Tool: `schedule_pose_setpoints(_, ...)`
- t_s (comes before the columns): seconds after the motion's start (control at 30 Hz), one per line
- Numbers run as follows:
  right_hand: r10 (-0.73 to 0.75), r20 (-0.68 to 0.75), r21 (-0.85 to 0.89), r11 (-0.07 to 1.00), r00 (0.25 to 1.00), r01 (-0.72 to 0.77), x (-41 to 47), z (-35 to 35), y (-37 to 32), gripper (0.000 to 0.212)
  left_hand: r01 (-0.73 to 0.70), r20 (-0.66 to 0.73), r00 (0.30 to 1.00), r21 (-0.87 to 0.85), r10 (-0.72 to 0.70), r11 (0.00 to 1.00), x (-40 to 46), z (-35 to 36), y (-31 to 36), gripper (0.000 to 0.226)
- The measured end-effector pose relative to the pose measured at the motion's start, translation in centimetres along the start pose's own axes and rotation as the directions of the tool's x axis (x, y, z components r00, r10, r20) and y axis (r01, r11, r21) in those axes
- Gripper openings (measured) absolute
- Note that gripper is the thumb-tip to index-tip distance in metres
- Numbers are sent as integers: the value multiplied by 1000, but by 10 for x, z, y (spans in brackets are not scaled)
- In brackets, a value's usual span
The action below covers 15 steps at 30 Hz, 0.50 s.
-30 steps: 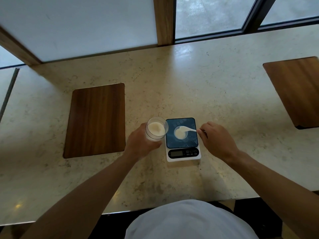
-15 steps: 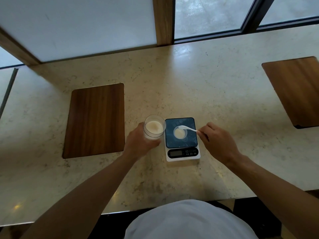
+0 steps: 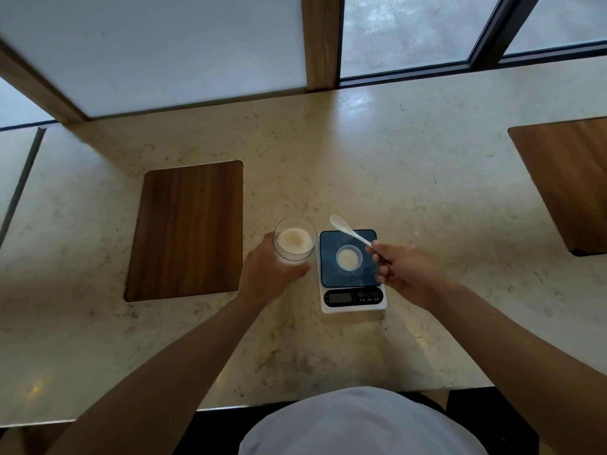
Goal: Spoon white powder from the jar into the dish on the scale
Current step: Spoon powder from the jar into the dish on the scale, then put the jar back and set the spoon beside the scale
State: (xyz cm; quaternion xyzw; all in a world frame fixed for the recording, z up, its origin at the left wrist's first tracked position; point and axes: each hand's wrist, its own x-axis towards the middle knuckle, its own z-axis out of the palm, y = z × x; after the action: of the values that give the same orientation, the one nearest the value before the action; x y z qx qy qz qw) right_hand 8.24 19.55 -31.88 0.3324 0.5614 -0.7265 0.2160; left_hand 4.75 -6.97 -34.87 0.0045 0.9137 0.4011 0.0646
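A clear jar (image 3: 294,239) with white powder in it stands on the counter just left of the scale, and my left hand (image 3: 271,274) grips its near side. The small scale (image 3: 351,274) has a dark blue platform and a white front with a display. On the platform sits a small clear dish (image 3: 348,257) with white powder in it. My right hand (image 3: 405,272) pinches the handle of a white plastic spoon (image 3: 348,230). The spoon's bowl is raised beyond the scale's far left corner, between jar and dish.
A dark wooden board (image 3: 187,231) lies on the pale stone counter (image 3: 377,152) left of the jar. Another wooden board (image 3: 568,182) sits at the right edge. Window frames run along the counter's far side. The near counter edge is by my body.
My right hand has lifted the spoon off the dish and swung its bowl up and away to the far left of the scale. My left hand still holds the jar.
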Motion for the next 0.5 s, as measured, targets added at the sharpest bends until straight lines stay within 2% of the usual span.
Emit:
schedule_pose_setpoints(0.1,30,93,35,999,995,-34,5,11,-2,28,18,-21,1000,-27,-18,999,3,-1,-2,80)
schedule_pose_setpoints(0.23,59,121,44,997,991,-65,14,29,-7,27,17,-43,999,-47,-19,999,9,-5,-7,78)
schedule_pose_setpoints(0.37,82,117,61,994,990,-90,28,49,-17,23,30,-71,997,-65,-34,997,22,-11,-16,81)
schedule_pose_setpoints(0.5,54,71,-13,999,996,-53,44,64,-27,17,38,-122,991,-122,-53,992,41,-17,-19,84)
